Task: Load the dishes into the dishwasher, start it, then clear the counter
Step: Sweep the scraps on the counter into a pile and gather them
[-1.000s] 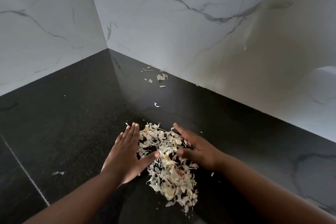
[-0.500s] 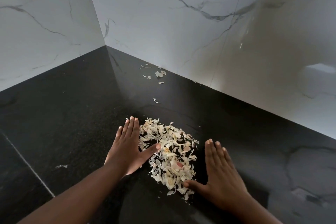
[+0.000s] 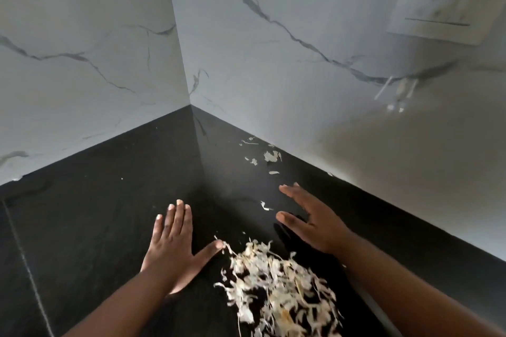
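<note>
- Lying at 5 o'clock on the black counter [image 3: 82, 227], the peel pile [image 3: 276, 284] is gathered.
- Left hand [image 3: 172, 249]: unchanged, flat, fingers straight, grasping nothing, thumb touching the pile.
- Right hand [image 3: 315, 221]: relocated from pile's 3 o'clock edge toward 1 o'clock, fingers spread, released.
- Stray scraps [image 3: 271, 156] by the wall [image 3: 301, 90] likely come next.

The pile of peels [image 3: 276, 290] lies on the counter [image 3: 95, 200] between the two wrists, just right of the left hand [image 3: 172, 249] and nearer than the right hand [image 3: 315, 221]. Scattered peels [image 3: 269, 157] lie beyond the right hand's fingertips, near the wall [image 3: 301, 76].
</note>
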`<action>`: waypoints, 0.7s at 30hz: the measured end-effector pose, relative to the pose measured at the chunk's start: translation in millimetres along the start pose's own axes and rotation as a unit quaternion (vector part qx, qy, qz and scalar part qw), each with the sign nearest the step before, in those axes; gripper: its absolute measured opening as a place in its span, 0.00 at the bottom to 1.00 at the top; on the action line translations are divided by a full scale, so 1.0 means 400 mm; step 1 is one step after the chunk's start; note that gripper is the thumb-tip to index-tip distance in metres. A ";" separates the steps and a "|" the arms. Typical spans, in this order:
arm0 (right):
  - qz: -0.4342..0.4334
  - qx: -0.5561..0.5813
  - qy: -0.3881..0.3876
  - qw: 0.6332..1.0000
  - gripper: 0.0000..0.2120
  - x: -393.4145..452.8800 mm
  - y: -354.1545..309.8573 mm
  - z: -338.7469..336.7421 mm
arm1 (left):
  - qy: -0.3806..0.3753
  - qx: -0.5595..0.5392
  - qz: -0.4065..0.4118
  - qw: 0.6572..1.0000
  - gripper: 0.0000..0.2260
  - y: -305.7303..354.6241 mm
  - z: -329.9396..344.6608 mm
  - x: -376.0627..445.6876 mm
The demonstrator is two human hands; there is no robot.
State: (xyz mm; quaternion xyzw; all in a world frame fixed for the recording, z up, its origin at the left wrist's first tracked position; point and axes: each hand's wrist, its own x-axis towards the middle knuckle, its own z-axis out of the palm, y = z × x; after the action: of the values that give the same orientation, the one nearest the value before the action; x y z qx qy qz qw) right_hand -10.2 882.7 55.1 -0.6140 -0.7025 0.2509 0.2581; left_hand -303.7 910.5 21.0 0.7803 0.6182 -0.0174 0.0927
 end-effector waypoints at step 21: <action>-0.147 -0.289 -0.123 0.938 0.48 0.750 0.147 0.079 | 0.000 0.013 0.062 0.998 0.49 -0.056 -0.032 0.456</action>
State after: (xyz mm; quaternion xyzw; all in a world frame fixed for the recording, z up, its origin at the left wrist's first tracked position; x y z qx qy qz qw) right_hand -22.0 1186.3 8.6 -0.5164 -0.8534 0.0696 0.0155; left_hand -283.4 1093.0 5.1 0.8182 0.5685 -0.0195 0.0840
